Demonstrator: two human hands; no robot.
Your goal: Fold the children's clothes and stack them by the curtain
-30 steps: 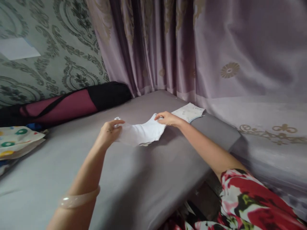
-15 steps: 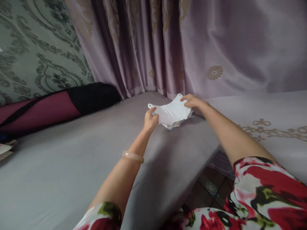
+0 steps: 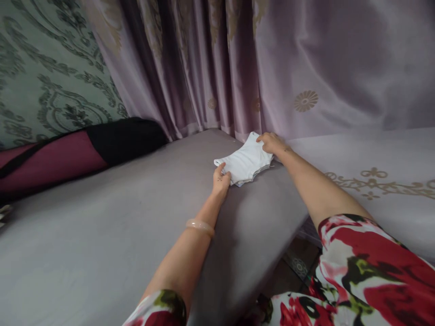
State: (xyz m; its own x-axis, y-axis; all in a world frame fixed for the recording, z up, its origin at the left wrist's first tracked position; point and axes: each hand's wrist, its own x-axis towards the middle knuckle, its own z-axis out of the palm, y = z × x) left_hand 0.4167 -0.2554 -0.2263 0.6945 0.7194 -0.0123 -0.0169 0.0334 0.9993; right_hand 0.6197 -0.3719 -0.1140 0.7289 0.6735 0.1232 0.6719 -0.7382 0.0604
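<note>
A white garment shaped like underpants [image 3: 247, 158] lies almost flat near the far corner of the grey bed surface [image 3: 118, 235]. Thin grey and white layers show under its near edge, like a small stack. At its left corner my left hand [image 3: 221, 179] pinches the cloth between thumb and fingers. My right hand [image 3: 271, 144] grips the far right corner, its fingertips partly hidden from above.
A long maroon and black bag [image 3: 91, 145] lies along the patterned wall at left. A purple curtain [image 3: 220, 68] hangs behind the corner. To the right is a pale cloth surface [image 3: 390, 158]; below the bed's edge is dark tiled floor [image 3: 295, 262].
My left hand has moved slightly right and nearer, lowering the garment's left side so it lies flatter. The right hand has stayed nearly in place. The view has shifted slightly.
</note>
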